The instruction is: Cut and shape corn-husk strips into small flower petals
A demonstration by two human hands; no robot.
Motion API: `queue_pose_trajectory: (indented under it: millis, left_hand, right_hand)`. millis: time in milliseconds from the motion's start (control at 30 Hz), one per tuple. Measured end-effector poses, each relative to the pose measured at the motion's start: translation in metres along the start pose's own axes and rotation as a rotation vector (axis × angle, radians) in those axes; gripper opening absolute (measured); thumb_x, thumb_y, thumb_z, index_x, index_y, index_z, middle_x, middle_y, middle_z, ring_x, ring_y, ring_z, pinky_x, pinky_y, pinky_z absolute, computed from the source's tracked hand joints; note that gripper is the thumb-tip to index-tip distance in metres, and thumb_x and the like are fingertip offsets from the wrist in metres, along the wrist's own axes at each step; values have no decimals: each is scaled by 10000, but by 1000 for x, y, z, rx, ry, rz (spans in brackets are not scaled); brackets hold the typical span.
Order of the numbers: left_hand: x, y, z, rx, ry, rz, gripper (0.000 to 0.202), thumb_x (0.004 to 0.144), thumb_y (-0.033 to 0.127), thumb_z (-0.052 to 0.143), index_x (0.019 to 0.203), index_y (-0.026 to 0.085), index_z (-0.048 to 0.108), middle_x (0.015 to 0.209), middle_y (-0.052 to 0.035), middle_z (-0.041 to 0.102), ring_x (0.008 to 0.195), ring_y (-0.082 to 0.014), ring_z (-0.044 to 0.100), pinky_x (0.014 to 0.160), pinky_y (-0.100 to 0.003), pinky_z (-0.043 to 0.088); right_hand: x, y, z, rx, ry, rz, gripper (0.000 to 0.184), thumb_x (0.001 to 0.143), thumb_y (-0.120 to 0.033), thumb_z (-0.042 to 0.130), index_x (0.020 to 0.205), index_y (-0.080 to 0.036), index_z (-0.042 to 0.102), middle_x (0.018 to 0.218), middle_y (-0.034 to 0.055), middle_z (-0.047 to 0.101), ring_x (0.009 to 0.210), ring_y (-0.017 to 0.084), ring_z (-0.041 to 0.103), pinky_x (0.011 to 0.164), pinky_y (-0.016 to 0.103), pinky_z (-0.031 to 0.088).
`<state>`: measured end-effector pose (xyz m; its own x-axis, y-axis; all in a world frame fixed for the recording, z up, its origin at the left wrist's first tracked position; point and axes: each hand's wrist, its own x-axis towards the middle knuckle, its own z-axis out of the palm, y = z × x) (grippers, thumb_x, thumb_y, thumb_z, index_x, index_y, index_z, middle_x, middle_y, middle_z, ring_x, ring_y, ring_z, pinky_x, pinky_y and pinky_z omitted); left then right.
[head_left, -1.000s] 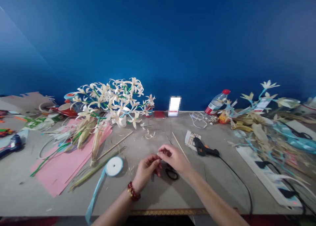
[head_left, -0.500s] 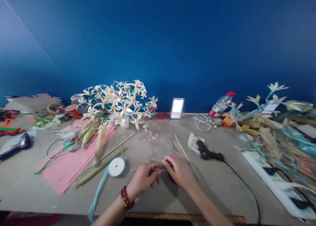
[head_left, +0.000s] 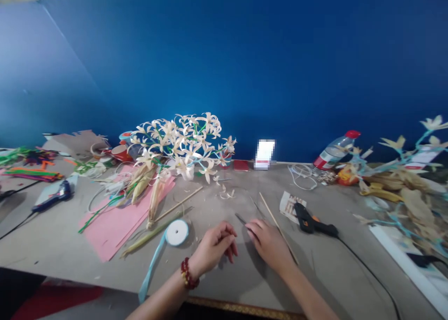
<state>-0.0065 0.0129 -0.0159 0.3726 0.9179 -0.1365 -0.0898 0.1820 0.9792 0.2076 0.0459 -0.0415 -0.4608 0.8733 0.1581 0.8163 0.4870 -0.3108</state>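
My left hand (head_left: 220, 244), with a dark red bead bracelet (head_left: 189, 274) on the wrist, hovers over the table with loosely curled fingers slightly apart. Nothing shows in it. To its right, my right hand (head_left: 268, 243) is closed on a slim dark pointed tool (head_left: 241, 218); the tool's tip points up and left, and its handle is hidden by the hand. A thin wooden stick (head_left: 276, 222) lies just beyond the right hand. Left of my left hand lies a white roll of light blue ribbon (head_left: 177, 233), its loose end trailing toward the table's front edge.
Behind stands a bunch of cream flowers (head_left: 185, 142). A black glue gun (head_left: 315, 221) with its cable and a white power strip (head_left: 402, 259) lie right. Pink sheets (head_left: 108, 231), dried husks (head_left: 140, 189) and a blue glue gun (head_left: 56, 196) lie left. A bottle (head_left: 336, 151) leans at the back.
My hands have moved apart. The dark tool in my right hand has swung from pointing at my left fingers to pointing away from me. The view has shifted left and tilted.
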Motion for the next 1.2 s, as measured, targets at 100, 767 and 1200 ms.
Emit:
queue_pose_trajectory:
  millis: [100, 767, 1200]
  left_hand:
    - [5, 1, 3, -1, -8, 10, 243, 909, 409, 518, 897, 166, 505, 684, -22, 654, 501, -104, 596, 535, -223, 460]
    - [12, 6, -15, 1277, 41, -39, 230, 882, 158, 480, 1084, 192, 587, 978, -77, 727, 888, -228, 697, 751, -289, 504]
    - [1, -1, 7, 1403, -67, -2, 178, 880, 123, 479, 1009, 147, 600, 1015, -115, 681, 822, -240, 688, 731, -358, 558]
  right_hand:
    - [2, -1, -5, 55, 3, 14, 246, 935, -182, 446, 1060, -202, 656, 1080, 97, 674, 998, 249, 629, 874, 370, 491]
    - [140, 23, -12, 36, 81, 49, 140, 871, -129, 564, 903, -180, 690, 938, 99, 673, 878, 224, 621, 783, 304, 447]
    - [179, -114, 47, 210, -246, -571, 337, 839, -64, 571, 1098, -243, 693, 1186, 69, 634, 917, 205, 639, 766, 295, 482]
